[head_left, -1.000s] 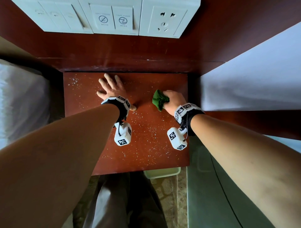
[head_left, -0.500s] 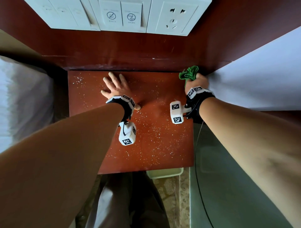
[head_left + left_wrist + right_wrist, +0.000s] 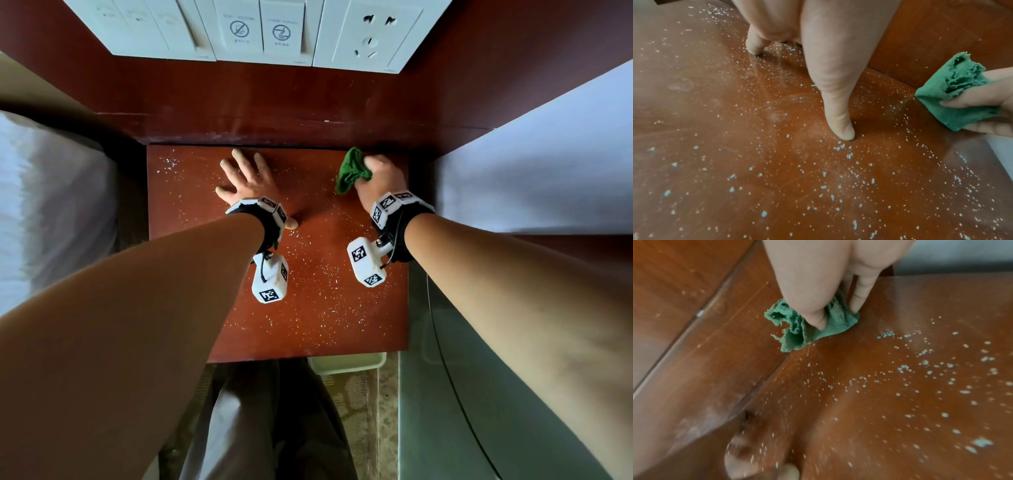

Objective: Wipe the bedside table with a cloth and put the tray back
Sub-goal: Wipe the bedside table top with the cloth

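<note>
Two hands: both bare, both down on the top of a reddish-brown wooden bedside table (image 3: 308,325), seen from above.
Left hand (image 3: 247,181): flat on the wood at the far middle of the table, fingers straight and spread, thumb out to the side; it holds nothing. In the left wrist view the thumb tip (image 3: 845,133) and a fingertip press on the surface.
Right hand (image 3: 376,178): fingers curled tight around a bunched green cloth (image 3: 351,171), pressing it onto the table.
Cloth position: at the far right of the table top, touching the wood just beside the seam where the table meets the back panel (image 3: 308,113). Its loose folds stick out to the left of the knuckles; in the right wrist view the thumb (image 3: 813,313) and a finger pinch it from both sides.
Table surface: scattered all over with small white crumbs (image 3: 318,284), thickest in the middle and near half.
Tray (image 3: 346,365): pale green, only an edge showing below the near edge of the table, on the floor side.
Surroundings: white wall switches and a socket (image 3: 368,34) above the back panel; white bedding (image 3: 534,164) on the right.
Change since half a second ago: the right hand and cloth have come away from the far right corner, a little leftward and nearer. The left hand has stayed planted.
</note>
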`<action>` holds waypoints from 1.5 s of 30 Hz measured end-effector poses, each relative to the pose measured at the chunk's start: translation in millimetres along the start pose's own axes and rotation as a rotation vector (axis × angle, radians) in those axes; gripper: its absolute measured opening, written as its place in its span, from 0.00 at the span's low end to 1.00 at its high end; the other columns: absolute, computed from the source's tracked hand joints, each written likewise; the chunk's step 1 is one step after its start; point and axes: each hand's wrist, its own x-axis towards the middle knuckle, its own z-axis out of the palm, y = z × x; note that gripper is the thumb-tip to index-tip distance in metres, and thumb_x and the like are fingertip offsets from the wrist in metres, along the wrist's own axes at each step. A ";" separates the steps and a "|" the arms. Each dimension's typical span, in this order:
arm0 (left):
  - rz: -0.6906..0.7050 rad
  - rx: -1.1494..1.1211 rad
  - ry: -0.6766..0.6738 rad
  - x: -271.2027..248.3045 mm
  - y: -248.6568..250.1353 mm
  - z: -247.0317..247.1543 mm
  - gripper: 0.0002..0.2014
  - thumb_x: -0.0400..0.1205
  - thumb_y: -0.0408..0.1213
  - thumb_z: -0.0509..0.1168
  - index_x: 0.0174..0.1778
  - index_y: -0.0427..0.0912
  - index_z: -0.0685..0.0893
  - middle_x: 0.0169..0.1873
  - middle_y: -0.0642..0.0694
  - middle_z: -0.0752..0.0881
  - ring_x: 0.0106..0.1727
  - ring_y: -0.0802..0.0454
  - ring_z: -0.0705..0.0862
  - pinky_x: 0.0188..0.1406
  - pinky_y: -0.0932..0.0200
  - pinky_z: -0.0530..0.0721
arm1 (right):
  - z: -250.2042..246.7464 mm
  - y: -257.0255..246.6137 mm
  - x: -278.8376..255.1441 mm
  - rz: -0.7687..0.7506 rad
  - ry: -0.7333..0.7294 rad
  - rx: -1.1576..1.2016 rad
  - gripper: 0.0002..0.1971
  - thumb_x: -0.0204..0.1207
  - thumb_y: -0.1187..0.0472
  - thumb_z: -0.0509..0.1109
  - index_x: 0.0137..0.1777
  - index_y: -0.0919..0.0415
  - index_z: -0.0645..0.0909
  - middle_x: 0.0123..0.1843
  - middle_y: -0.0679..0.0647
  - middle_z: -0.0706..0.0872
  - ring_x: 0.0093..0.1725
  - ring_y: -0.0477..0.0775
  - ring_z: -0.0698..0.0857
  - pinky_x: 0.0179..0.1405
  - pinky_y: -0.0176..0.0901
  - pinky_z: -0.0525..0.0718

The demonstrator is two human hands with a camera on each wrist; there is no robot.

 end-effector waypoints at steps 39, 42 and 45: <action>-0.003 -0.027 0.007 0.3 1.7 1.0 0.77 0.53 0.65 0.81 0.83 0.43 0.32 0.81 0.32 0.31 0.82 0.29 0.37 0.76 0.25 0.58 | 18.0 -41.2 -14.7 -0.121 -0.238 -0.111 0.07 0.70 0.64 0.64 0.44 0.55 0.82 0.49 0.45 0.84 0.44 0.53 0.83 0.36 0.35 0.71; 0.022 -0.041 0.004 -2.4 -1.1 0.9 0.77 0.53 0.65 0.81 0.83 0.42 0.33 0.81 0.32 0.31 0.82 0.29 0.37 0.76 0.26 0.58 | 12.6 -39.1 -13.7 -0.087 -0.334 -0.127 0.09 0.69 0.61 0.64 0.47 0.53 0.84 0.45 0.47 0.88 0.41 0.53 0.85 0.30 0.33 0.70; 0.068 -0.062 -0.006 -3.4 -10.0 -0.2 0.75 0.55 0.64 0.81 0.84 0.43 0.34 0.82 0.34 0.31 0.83 0.31 0.37 0.78 0.28 0.56 | 3.4 -36.3 -9.1 0.023 -0.215 -0.029 0.04 0.70 0.60 0.66 0.36 0.57 0.78 0.32 0.49 0.84 0.37 0.58 0.85 0.29 0.37 0.73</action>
